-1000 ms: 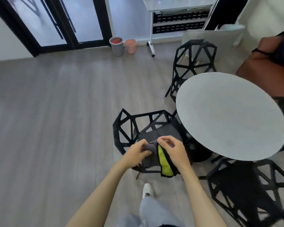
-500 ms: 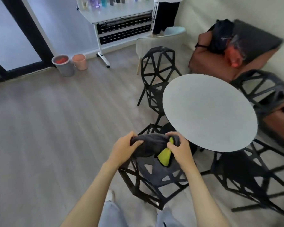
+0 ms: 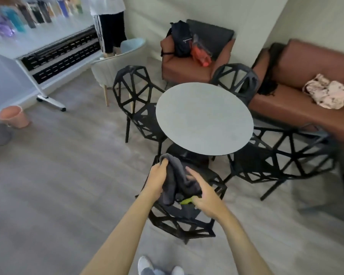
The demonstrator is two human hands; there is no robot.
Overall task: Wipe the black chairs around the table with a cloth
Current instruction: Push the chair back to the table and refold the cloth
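Note:
A dark grey cloth [image 3: 177,181] with a yellow-green side hangs bunched between my hands, above the nearest black lattice chair [image 3: 183,219]. My left hand [image 3: 158,178] grips its upper left part. My right hand [image 3: 204,197] holds its lower right edge, where the yellow shows. Three more black lattice chairs stand around the round grey table [image 3: 205,118]: one at the left [image 3: 135,102], one at the back [image 3: 236,80], one at the right [image 3: 282,159].
A brown sofa [image 3: 306,108] and a brown armchair [image 3: 189,68] with a black bag stand behind the table. A white rolling desk [image 3: 48,48], a pale chair [image 3: 117,64] and a person's legs are at the back left. A pink bin [image 3: 14,117] sits on the floor.
My view has swung right, bringing the sofa and the right chair into sight. The cloth has been turned in my hands so most of the yellow side is now hidden.

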